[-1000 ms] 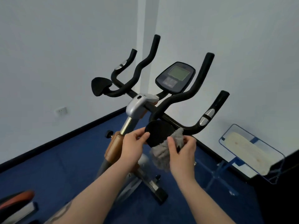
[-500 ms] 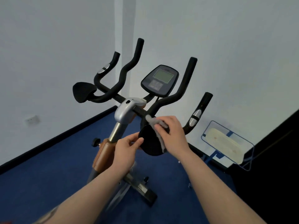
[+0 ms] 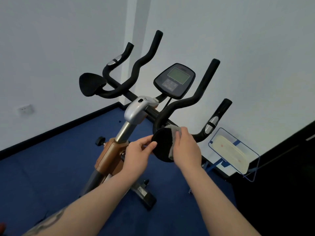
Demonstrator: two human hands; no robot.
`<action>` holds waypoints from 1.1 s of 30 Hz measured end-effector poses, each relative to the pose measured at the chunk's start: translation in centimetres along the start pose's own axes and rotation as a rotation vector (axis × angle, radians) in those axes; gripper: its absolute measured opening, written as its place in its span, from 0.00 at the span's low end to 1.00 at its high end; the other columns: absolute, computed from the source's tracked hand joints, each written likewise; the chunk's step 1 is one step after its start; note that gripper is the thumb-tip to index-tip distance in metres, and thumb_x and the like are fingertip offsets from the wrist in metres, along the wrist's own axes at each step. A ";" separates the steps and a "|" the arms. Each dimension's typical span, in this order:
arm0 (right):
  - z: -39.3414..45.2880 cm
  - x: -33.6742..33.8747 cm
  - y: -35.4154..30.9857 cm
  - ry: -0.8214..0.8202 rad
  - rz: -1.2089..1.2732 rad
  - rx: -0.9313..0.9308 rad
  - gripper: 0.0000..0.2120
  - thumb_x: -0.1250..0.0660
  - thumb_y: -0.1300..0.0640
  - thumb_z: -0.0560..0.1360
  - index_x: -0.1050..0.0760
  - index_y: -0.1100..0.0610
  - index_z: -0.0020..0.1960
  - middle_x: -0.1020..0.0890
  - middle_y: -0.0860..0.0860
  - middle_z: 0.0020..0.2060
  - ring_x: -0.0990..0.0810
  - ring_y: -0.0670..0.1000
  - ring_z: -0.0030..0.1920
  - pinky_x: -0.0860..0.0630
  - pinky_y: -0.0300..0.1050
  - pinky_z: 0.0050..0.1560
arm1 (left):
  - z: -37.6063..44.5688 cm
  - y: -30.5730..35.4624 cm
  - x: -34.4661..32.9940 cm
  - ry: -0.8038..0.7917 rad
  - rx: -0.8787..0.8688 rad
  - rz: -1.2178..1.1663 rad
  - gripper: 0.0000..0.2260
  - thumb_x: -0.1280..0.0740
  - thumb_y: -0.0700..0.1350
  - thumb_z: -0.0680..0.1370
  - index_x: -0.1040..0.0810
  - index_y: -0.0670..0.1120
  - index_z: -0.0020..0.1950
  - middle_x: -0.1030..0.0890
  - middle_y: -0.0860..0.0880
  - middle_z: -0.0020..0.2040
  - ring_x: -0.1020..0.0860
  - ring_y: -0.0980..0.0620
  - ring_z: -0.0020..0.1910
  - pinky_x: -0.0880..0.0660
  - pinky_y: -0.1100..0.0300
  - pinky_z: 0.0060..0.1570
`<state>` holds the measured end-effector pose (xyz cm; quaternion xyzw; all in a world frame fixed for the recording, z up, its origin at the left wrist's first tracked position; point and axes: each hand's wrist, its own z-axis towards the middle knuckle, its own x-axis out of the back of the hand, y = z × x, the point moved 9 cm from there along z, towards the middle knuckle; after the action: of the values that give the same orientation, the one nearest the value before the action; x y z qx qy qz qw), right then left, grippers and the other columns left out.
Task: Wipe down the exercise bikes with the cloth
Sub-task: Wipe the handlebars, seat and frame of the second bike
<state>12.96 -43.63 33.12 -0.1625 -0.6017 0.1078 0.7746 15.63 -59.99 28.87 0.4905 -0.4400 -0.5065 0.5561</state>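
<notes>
An exercise bike (image 3: pixel 136 113) with black handlebars, a grey stem and a console (image 3: pixel 174 80) stands in the corner of the room. Its right black elbow pad (image 3: pixel 162 145) sits low in front of me. My left hand (image 3: pixel 138 155) pinches the pad's left edge between thumb and fingers. My right hand (image 3: pixel 186 149) holds a grey cloth (image 3: pixel 172 132) against the pad's right side; most of the cloth is hidden under the hand. The left elbow pad (image 3: pixel 91 84) is untouched.
White walls close in behind the bike, with a socket (image 3: pixel 25 109) low on the left. A blue-framed flat mop (image 3: pixel 233 152) leans at the right wall. Blue carpet (image 3: pixel 51 159) covers the floor. A dark object fills the right edge.
My right hand has carried the cloth from below the pad up onto its top and right side. The left hand keeps its hold on the pad's edge. The view shifted slightly.
</notes>
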 end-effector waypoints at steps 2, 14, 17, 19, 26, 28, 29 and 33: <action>-1.1 0.2 0.4 0.009 -0.044 0.017 0.12 0.54 0.48 0.83 0.35 0.52 0.54 0.24 0.50 0.45 0.25 0.52 0.39 0.36 0.47 0.34 | 0.1 0.2 0.0 -0.012 -0.014 -0.005 0.16 0.33 0.38 0.79 0.20 0.61 0.53 0.14 0.56 0.44 0.16 0.58 0.43 0.23 0.68 0.44; 0.0 -0.1 0.3 -0.084 -0.089 0.056 0.09 0.53 0.49 0.84 0.39 0.52 0.52 0.27 0.48 0.40 0.28 0.50 0.35 0.40 0.46 0.30 | -0.2 -0.3 0.2 0.056 -0.059 -0.011 0.17 0.32 0.38 0.79 0.21 0.62 0.53 0.15 0.62 0.41 0.18 0.62 0.39 0.26 0.72 0.40; 2.2 -0.6 -0.6 -0.229 -0.201 0.101 0.10 0.55 0.49 0.84 0.40 0.53 0.50 0.30 0.48 0.34 0.32 0.50 0.33 0.38 0.48 0.35 | -0.6 -0.3 0.1 0.122 -0.054 0.023 0.16 0.33 0.39 0.80 0.22 0.62 0.53 0.17 0.65 0.38 0.20 0.64 0.37 0.27 0.73 0.39; 2.5 -0.4 -0.8 -0.195 -0.213 0.139 0.11 0.55 0.49 0.84 0.38 0.54 0.51 0.28 0.48 0.36 0.30 0.52 0.35 0.36 0.48 0.36 | -0.9 -0.4 -0.2 0.163 -0.056 0.046 0.15 0.34 0.39 0.80 0.22 0.62 0.52 0.18 0.67 0.39 0.20 0.66 0.38 0.28 0.74 0.38; 2.7 2.6 -1.8 0.010 -0.145 0.429 0.09 0.52 0.52 0.84 0.38 0.51 0.47 0.30 0.46 0.36 0.31 0.51 0.36 0.39 0.47 0.35 | -2.2 -2.1 -1.3 0.375 0.069 0.043 0.10 0.37 0.45 0.83 0.19 0.51 0.45 0.20 0.60 0.32 0.24 0.64 0.31 0.29 0.70 0.33; 3.9 4.3 -3.0 0.064 -0.041 0.523 0.08 0.51 0.52 0.83 0.38 0.51 0.46 0.30 0.45 0.35 0.30 0.51 0.35 0.39 0.47 0.33 | -2.7 -2.5 -1.7 0.420 0.114 -0.012 0.10 0.36 0.45 0.82 0.19 0.50 0.44 0.22 0.58 0.30 0.25 0.62 0.30 0.29 0.68 0.32; 4.5 4.7 -3.8 0.060 0.004 0.586 0.08 0.50 0.52 0.83 0.36 0.51 0.47 0.29 0.45 0.35 0.29 0.50 0.35 0.39 0.46 0.32 | -2.9 -2.7 -1.9 0.430 0.141 -0.044 0.09 0.36 0.45 0.82 0.19 0.48 0.44 0.22 0.56 0.31 0.25 0.61 0.30 0.28 0.66 0.33; 3.7 1.7 -8.5 -0.229 0.003 0.964 0.11 0.47 0.50 0.83 0.29 0.50 0.59 0.24 0.47 0.50 0.27 0.51 0.51 0.29 0.49 0.44 | -4.1 -3.8 -3.0 0.435 0.220 -0.209 0.07 0.34 0.42 0.81 0.20 0.40 0.52 0.19 0.43 0.38 0.23 0.56 0.31 0.25 0.63 0.33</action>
<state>9.57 -50.39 38.73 0.2265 -0.5645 0.3921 0.6901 18.84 -56.67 24.57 0.6880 -0.3095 -0.3930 0.5257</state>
